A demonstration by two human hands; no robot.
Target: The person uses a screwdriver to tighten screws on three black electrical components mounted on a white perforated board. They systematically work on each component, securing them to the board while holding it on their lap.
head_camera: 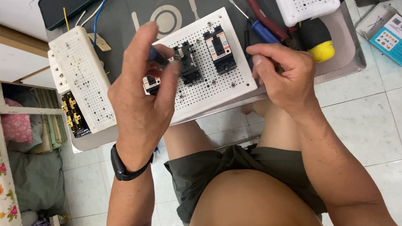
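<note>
A white perforated board (218,88) lies tilted on a grey metal tray (346,59), with black circuit breakers (219,49) mounted on it. My left hand (142,97) is raised over the board's left part, its fingers closed on a dark blue tool handle (156,55) beside the middle breaker (188,64). A third breaker (152,83) is partly hidden behind that hand. My right hand (282,76) grips the board's right edge, fingers curled against it.
A second white perforated board (82,79) with black and brass parts stands at the left. Screwdrivers with blue (262,31), red and yellow-black (316,40) handles lie at the tray's back. A white perforated box (306,4) and a blue carton (394,37) are at right.
</note>
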